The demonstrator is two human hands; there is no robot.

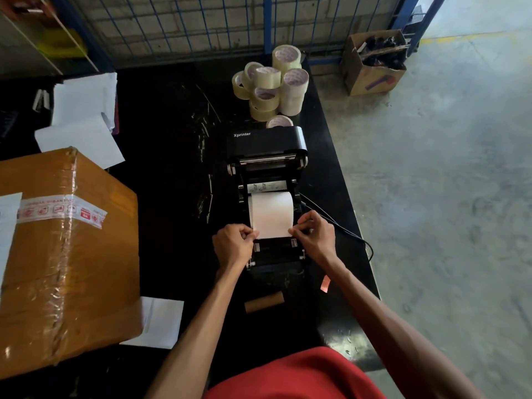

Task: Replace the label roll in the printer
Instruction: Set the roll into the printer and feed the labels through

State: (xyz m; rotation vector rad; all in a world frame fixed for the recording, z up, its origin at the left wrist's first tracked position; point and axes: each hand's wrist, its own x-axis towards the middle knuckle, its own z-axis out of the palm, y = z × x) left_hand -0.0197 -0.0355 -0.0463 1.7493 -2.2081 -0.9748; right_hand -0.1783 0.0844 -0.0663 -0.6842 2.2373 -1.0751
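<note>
A black Xprinter label printer sits on the black table with its lid swung open toward the back. A white label roll lies in its bay, and its loose end is drawn toward me. My left hand pinches the left corner of that label strip. The right corner is pinched by my right hand. A bare brown cardboard core lies on the table in front of the printer.
A large taped cardboard box stands to the left. White sheets lie behind it and one beside it. Several clear tape rolls are stacked behind the printer. A cable runs off right. The table edge is close on the right.
</note>
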